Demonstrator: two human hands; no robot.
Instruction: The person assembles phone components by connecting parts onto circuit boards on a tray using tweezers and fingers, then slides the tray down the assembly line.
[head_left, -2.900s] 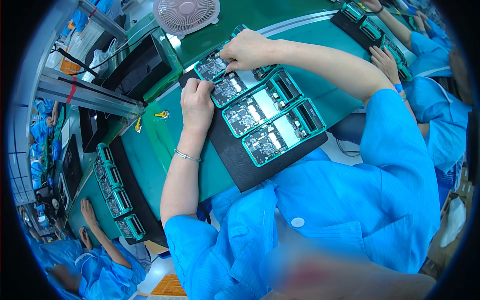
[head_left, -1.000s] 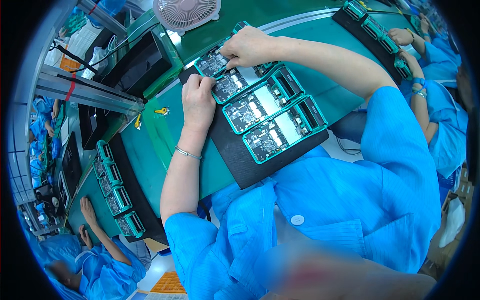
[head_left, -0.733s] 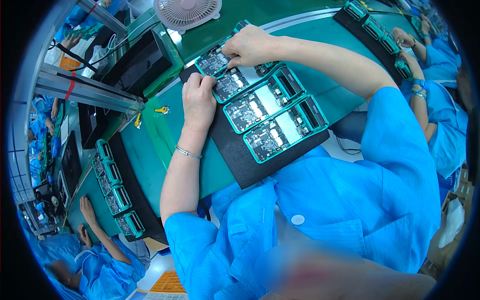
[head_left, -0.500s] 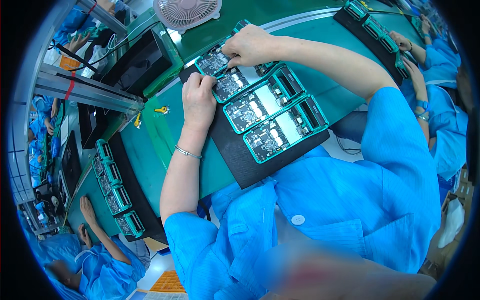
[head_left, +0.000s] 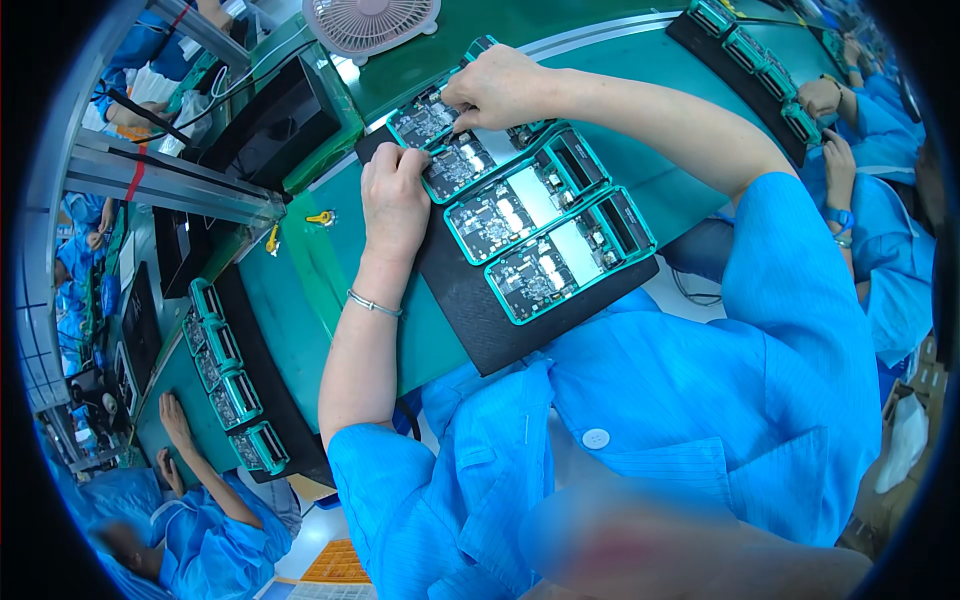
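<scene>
While your left hand (head_left: 393,200) rests half-curled at the nine-o'clock edge of a teal-framed circuit unit (head_left: 458,170), your right hand (head_left: 495,90) hangs bent at its one-o'clock side, thumb and fingers drawn together; whether either pinches anything cannot be told. The unit lies at twelve o'clock in view, on a black mat (head_left: 470,325). It looks stiff, probably light, its exposed electronics fragile: best held by the rim.

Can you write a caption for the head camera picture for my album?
Left hand and right hand at teal-framed circuit boards on a black mat, a pale fan beyond.
</scene>
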